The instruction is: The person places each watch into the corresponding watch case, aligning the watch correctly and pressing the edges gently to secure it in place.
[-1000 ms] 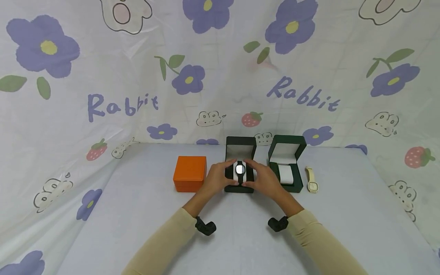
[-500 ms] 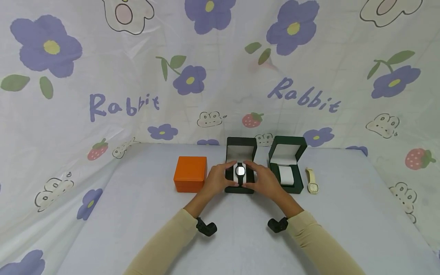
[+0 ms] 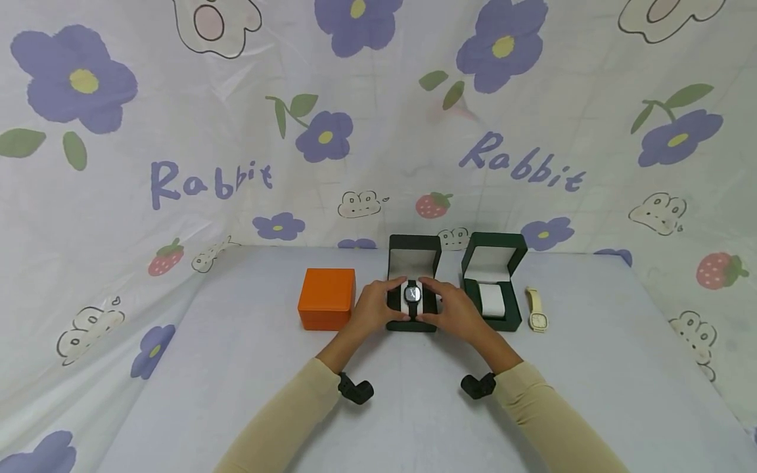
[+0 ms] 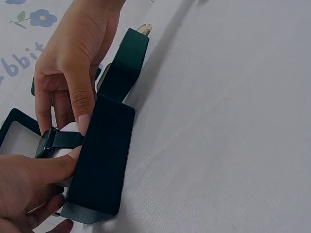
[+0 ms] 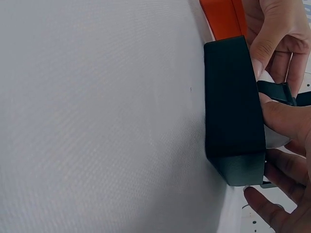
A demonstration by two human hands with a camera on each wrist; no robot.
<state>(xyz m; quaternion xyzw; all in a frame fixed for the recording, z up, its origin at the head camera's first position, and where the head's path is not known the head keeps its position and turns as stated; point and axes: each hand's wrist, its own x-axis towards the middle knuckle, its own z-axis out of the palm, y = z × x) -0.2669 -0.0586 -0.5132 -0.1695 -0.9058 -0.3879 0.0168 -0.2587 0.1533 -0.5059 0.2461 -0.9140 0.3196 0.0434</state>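
Observation:
A black-strapped wristwatch (image 3: 412, 295) wraps round a white cushion (image 3: 405, 306) in the dark green watch box (image 3: 413, 326), whose lid stands up behind it. My left hand (image 3: 372, 307) grips the cushion from the left, thumb near the front and index finger at the back. From the right, my right hand (image 3: 455, 310) holds it the same way. In the left wrist view both thumbs press the cushion beside the strap (image 4: 67, 140), just over the box's front wall. The right wrist view shows the strap (image 5: 274, 90) between the thumbs; the other fingertips are partly hidden.
To the left stands a closed orange box (image 3: 326, 299). A second green watch box (image 3: 511, 322), lid up, holds a bare white cushion (image 3: 491, 301) on the right. Beyond it a gold-coloured watch (image 3: 537, 314) lies on the white tabletop (image 3: 408, 407). A printed curtain (image 3: 378, 144) hangs behind.
The watch and the fingers round its cushion have shifted slightly toward me. Glare has left the watch face, so its dark dial shows. The boxes and gold-coloured watch stay put.

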